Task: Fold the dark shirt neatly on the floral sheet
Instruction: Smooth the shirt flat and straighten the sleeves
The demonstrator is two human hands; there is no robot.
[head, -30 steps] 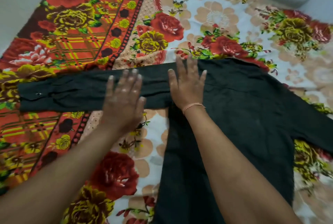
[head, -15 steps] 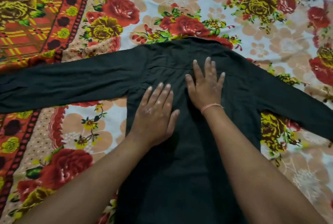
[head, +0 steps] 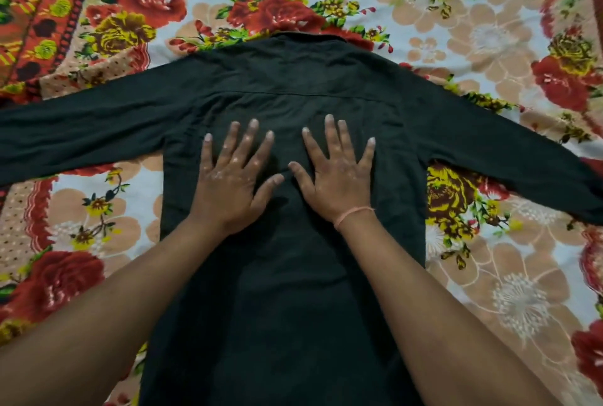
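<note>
Two hands of mine lie on one dark shirt (head: 293, 291): my left hand (head: 233, 177) and my right hand (head: 337, 174), side by side at the centre of the frame. Their fingers are spread wide and straight, palms pressed to the cloth, gripping nothing. The shirt lies spread flat on one floral sheet (head: 489, 30), its collar (head: 306, 37) toward the top. Its two sleeves reach outward, one to the left edge (head: 81, 131) and one to the right edge (head: 505, 157). One pink thread band (head: 354, 213) circles my right wrist. My two forearms cover part of the shirt's lower body.
</note>
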